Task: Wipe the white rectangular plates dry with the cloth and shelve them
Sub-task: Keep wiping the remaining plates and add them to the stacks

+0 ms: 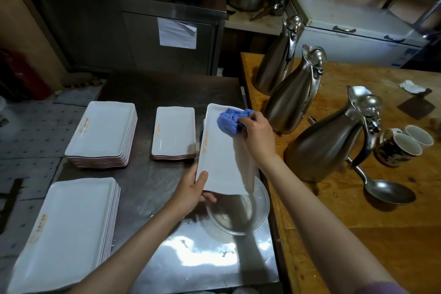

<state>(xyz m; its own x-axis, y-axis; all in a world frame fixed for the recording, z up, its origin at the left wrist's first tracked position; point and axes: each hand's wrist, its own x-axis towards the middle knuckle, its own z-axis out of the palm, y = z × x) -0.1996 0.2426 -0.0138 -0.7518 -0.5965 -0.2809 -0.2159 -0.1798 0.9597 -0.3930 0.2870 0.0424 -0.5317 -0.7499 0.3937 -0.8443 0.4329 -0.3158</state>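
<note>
1. The left hand (191, 191) grips the near short edge of a white rectangular plate with an orange mark (222, 150); the thumb lies on top of the plate's near corner and the other fingers curl beneath it.
2. The plate is held tilted above the steel worktop (155, 93), its far end toward 12 o'clock, over a clear round bowl (241, 212) that sits at the plate's 6 o'clock.
3. The right hand (256, 133) clutches a bunched blue cloth (232, 120), fingers curled round it, pressing it onto the plate's far end; the cloth sticks out at the hand's 10 o'clock.
4. Stacks of white rectangular plates rest on the worktop: a short stack (174, 133) at the held plate's 9 o'clock, a taller stack (105, 131) beyond it, and a near stack (69, 229) at 7 o'clock.
5. On the wooden table (358, 222) at 3 o'clock stand three steel jugs (329, 141), two mugs (403, 145) and a large metal spoon (386, 191).
</note>
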